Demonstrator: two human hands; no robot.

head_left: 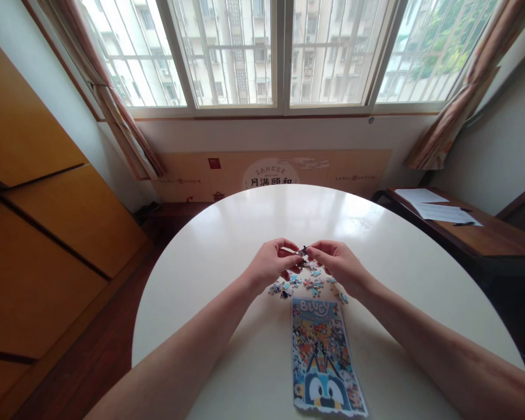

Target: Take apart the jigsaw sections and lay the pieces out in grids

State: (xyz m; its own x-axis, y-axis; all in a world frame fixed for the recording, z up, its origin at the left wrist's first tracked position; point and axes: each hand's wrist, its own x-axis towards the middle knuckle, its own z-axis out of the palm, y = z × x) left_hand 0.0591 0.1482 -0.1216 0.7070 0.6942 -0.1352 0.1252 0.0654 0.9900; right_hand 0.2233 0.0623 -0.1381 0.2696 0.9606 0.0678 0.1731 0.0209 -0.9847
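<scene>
Head view, sole entry: one pale round bench (192, 286), smooth and glossy, bearing all the pieces listed here; one left hand (276, 261), its grip pinching at thumb and forefinger on a small dark puzzle piece (303, 251); one right hand (338, 262), its grip likewise pinched, on the same dark piece from the opposite side; the piece held just above the bench, beyond the near pile, whether single or two joined being too small to tell; one scatter of loose puzzle pieces (314, 284), mixed blues, reds and darks, lying between and below the wrists, some apparently overlapping; one printed sheet (321, 356), picture side up, near edge torn or ragged, set just on the near side of the scatter; one barred window (284, 70), behind, its light lying as glare on the far part of the bench. Faults judged possible: a slip of the dark piece, the cause being so little surface under the fingertips; bent or frayed tabs, should both hands press a poor fit, the piece seeming thin; loose pieces swept aside or turned over, the wrists and lower fingers hanging close above them; the sheet nudged askew by a forearm, nothing visible weighing it down; a mismatch of patterns, the hands covering part of the piece and many of the loose ones looking alike.
</scene>
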